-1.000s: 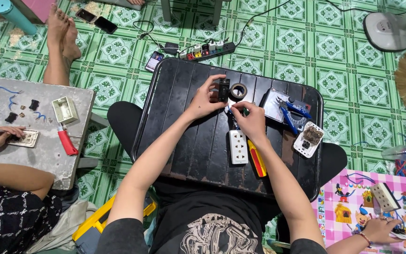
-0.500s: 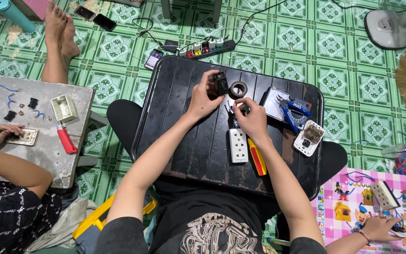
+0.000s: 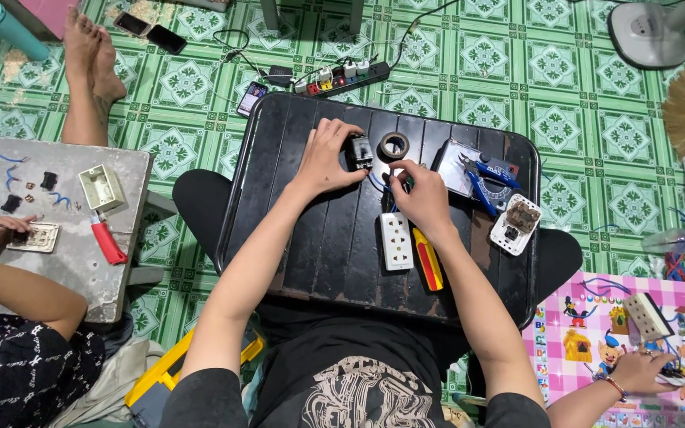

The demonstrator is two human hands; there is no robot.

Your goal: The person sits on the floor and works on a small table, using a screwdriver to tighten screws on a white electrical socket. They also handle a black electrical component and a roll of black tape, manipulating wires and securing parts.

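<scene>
Your left hand [image 3: 325,158] fingers hold a small black part [image 3: 360,150], hard & light. Right hand [image 3: 422,198] pinches sth tiny, can't tell what. Grip the part's sides.

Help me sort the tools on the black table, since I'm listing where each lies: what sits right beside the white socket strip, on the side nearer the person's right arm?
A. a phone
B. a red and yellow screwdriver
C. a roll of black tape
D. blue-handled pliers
B: the red and yellow screwdriver lies alongside the white socket strip, just below the right hand; the tape and pliers lie farther up the black table.
</scene>
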